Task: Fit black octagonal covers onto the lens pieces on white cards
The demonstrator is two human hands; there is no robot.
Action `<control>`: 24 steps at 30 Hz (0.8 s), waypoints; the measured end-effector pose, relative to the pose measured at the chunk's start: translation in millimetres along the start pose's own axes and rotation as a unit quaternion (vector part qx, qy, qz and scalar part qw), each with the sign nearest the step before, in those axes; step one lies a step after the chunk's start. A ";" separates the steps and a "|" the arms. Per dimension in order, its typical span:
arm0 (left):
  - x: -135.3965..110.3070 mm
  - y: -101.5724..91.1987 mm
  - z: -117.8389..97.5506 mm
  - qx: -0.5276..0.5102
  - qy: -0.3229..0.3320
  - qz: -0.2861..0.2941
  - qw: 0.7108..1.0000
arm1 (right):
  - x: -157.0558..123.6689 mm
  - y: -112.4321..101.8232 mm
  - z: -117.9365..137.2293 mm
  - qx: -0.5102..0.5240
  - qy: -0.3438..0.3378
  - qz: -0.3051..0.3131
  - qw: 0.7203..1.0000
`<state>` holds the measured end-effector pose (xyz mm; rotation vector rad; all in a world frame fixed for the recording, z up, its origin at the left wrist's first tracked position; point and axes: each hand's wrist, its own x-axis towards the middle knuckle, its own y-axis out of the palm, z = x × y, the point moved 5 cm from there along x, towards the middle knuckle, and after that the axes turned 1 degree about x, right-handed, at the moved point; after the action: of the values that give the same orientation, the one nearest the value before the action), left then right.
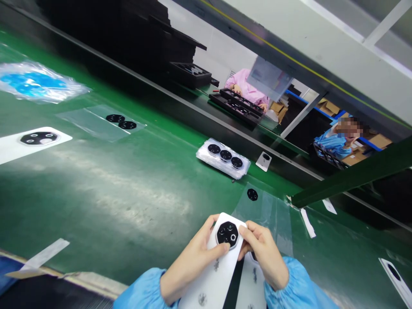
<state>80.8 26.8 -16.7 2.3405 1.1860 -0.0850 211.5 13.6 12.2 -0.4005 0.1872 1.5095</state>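
Note:
Between my two hands, low in the middle of the head view, is a white phone back cover with a black octagonal camera lens plate at its top. My left hand grips the cover's left edge, its thumb pressing on the plate's lower rim. On the other side, my right hand pinches the top right corner between thumb and fingers. A second white back cover lies under my right wrist, its lens area partly hidden. Just beyond my hands, a clear plastic sheet carries one loose black lens plate.
A plastic-wrapped stack bears three lens plates. Further left lie a clear sheet with two plates, a bag of blue pieces and another cover. A green post rises at right. Co-workers sit beyond, near black trays.

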 end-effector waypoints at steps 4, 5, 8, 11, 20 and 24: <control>-0.4 -0.3 -3.4 0.020 -0.006 0.013 1.000 | -1.5 -1.1 3.0 -0.010 0.001 0.003 1.000; -0.1 0.1 -4.1 0.024 -0.003 0.016 1.000 | -2.2 -1.1 3.9 -0.016 -0.003 0.003 1.000; 1.8 1.8 -5.3 0.027 0.012 0.018 0.999 | -4.3 -0.2 6.6 -0.030 -0.017 0.008 0.999; 3.3 3.9 -4.7 0.012 0.014 0.011 1.000 | -6.0 0.1 8.0 -0.039 -0.023 0.009 0.999; 1.5 8.9 -9.2 -0.020 0.009 0.020 1.000 | -9.4 0.8 9.9 -0.043 -0.018 0.007 0.999; 1.6 3.6 -11.7 0.043 0.038 0.015 0.998 | -9.4 5.5 12.2 0.004 0.022 0.060 0.998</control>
<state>82.5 31.7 -5.5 2.4555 1.2061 -0.0370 203.9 9.4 26.0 -0.4225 0.2548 1.6191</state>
